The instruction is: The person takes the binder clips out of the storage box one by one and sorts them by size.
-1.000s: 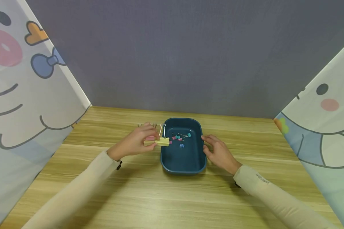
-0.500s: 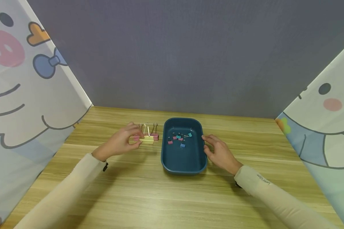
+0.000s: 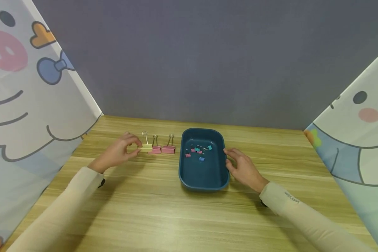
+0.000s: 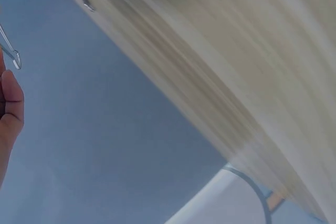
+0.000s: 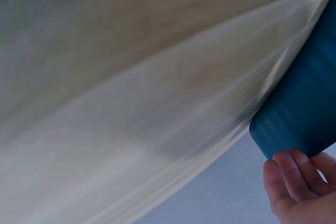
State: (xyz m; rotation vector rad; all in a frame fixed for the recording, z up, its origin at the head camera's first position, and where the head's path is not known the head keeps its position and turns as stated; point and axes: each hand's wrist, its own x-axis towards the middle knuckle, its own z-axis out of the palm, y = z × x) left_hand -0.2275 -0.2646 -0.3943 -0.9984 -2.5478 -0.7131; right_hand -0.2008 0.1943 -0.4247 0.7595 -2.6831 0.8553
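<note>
My left hand point(image 3: 118, 153) pinches a yellow binder clip point(image 3: 146, 146) between thumb and fingers, its wire handles pointing up. Just right of that clip stand two pink binder clips point(image 3: 168, 150) on the table. In the left wrist view only the wire handle point(image 4: 14, 56) of the held clip shows at the left edge, above the fingers. My right hand point(image 3: 244, 168) touches the right side of a dark blue plastic bin point(image 3: 204, 188). The right wrist view has its fingertips point(image 5: 283, 157) against the outer wall of the bin.
Inside the bin lie several small binder clips, among them a blue one point(image 3: 201, 159), a teal one point(image 3: 209, 147) and a pink one point(image 3: 188, 155). A grey panel point(image 3: 201, 63) rises behind the wooden table point(image 3: 176, 217). Cartoon-printed cloth point(image 3: 15, 140) hangs at both sides.
My left hand has carried the yellow binder clip leftward from the bin's left rim, past the pink clips, to their left side. The right hand stays at the bin.
</note>
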